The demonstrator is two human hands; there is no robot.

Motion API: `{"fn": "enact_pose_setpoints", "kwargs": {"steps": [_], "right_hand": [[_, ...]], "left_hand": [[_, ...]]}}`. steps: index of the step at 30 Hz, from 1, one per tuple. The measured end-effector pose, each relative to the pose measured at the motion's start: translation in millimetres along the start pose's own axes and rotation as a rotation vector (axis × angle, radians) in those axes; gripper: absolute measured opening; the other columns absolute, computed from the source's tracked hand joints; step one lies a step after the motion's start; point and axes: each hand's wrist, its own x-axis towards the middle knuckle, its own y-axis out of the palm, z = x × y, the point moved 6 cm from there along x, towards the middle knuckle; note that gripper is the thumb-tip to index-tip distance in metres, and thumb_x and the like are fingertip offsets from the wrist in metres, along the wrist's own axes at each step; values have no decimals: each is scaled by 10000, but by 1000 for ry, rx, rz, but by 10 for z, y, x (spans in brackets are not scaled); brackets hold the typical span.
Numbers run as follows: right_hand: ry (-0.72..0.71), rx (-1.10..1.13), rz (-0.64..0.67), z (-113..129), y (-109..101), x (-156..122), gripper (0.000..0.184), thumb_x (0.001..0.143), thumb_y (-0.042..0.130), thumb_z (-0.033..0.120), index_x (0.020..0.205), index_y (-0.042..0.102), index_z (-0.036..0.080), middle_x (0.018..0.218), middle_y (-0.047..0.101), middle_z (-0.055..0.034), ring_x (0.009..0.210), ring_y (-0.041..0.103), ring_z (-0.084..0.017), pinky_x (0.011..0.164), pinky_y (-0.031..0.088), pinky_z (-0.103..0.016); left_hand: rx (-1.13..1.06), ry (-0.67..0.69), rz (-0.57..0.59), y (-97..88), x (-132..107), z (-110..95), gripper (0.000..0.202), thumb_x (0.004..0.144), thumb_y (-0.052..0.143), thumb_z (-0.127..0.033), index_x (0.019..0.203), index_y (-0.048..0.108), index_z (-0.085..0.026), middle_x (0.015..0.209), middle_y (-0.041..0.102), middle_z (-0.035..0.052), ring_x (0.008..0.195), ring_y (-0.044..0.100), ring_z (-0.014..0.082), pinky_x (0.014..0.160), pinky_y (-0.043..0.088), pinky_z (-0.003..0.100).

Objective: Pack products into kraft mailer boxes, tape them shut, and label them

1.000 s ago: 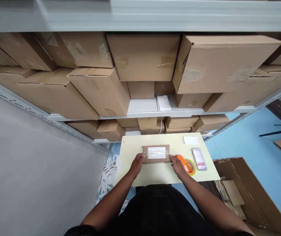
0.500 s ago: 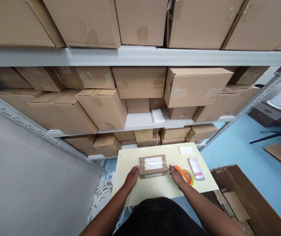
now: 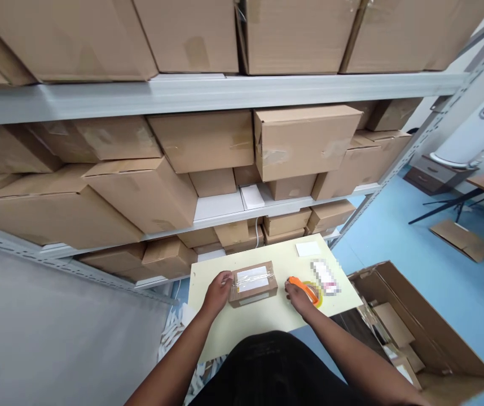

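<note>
Cardboard carton (image 3: 254, 286) sits just right of the left hand (image 3: 217, 292), whose fingers curl at its end; firm hold cannot be confirmed. Brace it squarely, label (image 3: 253, 278) upward. Right hand (image 3: 298, 296) is at the orange dispenser (image 3: 305, 287), grip indiscernible.

On one pale-yellow tabletop (image 3: 213, 332) are counted: one taped brown cardboard parcel (image 3: 253, 283), one orange-and-yellow tape dispenser (image 3: 304, 288), one white rectangular card (image 3: 308, 248), one pixelated item (image 3: 325, 277). Two bare hands (image 3: 216, 294) are seen, plus one open brown carton (image 3: 432, 324).
</note>
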Motion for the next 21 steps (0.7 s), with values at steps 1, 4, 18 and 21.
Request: {"fn": "enact_pose_setpoints", "kwargs": {"steps": [1,4,18,21], "right_hand": [[2,7,-3,-10,-15,-2,622,940,357,717,1030,666,185,1091,715,-121,1008,677,-272,921,497,-387],[6,31,-7,-29,-43,-13,596,945,378,703,1029,668,189,1116,712,-114,965,683,-255,907,495,-373],[-126,-1034,-304,-272,-313,169,357,862,649,406,1143,640,188,1134,669,-156,1101,593,-320,914,390,-400],[-201,-1083,-328,-422,-297,234,322,879,648,372,1135,617,180,1093,684,-147,1068,613,-312,909,387,-395]], "left_hand": [[4,5,16,38,8,-9,384,865,552,-491,1091,678,-207,1154,746,82,1129,683,264,1007,520,411],[20,5,56,148,6,-32,361,860,568,-460,1085,692,-207,1139,750,81,1121,687,262,997,527,411],[126,97,42,225,-66,-16,309,920,556,-371,1150,680,-205,1234,699,87,1149,664,238,1011,524,391],[165,106,21,144,-225,85,299,922,559,-346,1162,677,-212,1223,700,81,1152,662,233,1004,528,384]]}}
